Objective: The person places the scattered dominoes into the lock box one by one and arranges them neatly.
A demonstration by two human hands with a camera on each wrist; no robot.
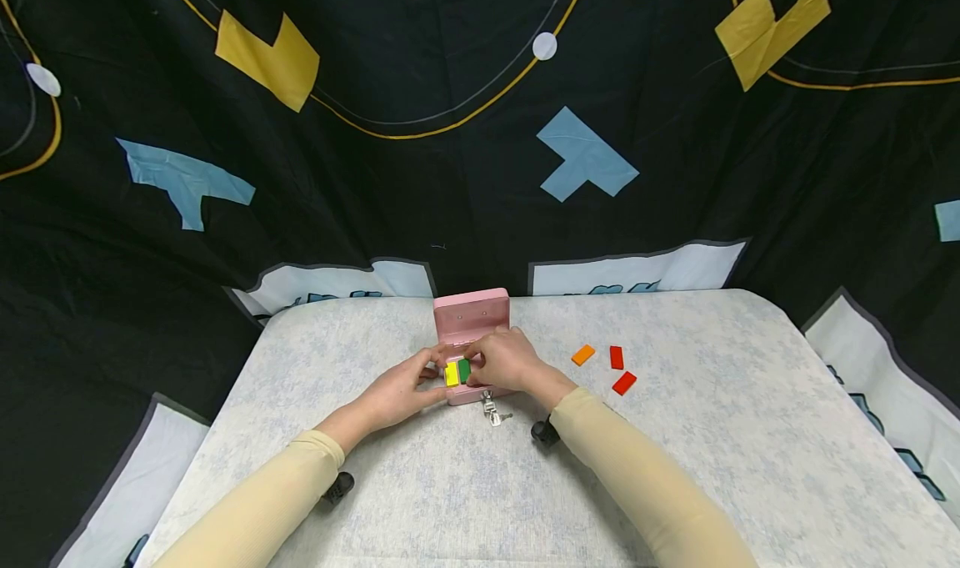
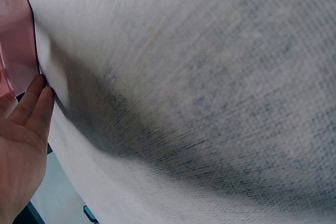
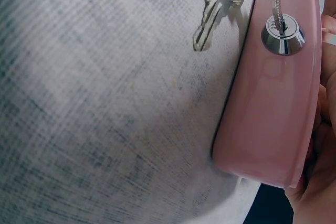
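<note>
A pink cash box (image 1: pixel 482 316) stands at the far middle of the table with its lid raised. In it are a yellow block (image 1: pixel 451 374) and a green block (image 1: pixel 464 372), side by side at the left. My left hand (image 1: pixel 393 391) holds the box's left side, thumb near the front corner and forefinger farther back. My right hand (image 1: pixel 506 359) reaches over the box and pinches the green block between thumb and forefinger. It hides much of the inside. Keys (image 3: pixel 215 9) hang on a ring from the front lock (image 3: pixel 283 35), one key inserted.
One orange block (image 1: pixel 582 354) and two red blocks, an upper one (image 1: pixel 617 357) and a lower one (image 1: pixel 624 383), lie flat right of the box. A pale mottled cloth covers the table (image 1: pixel 435 493). Behind it hangs a dark patterned curtain (image 1: pixel 420 201).
</note>
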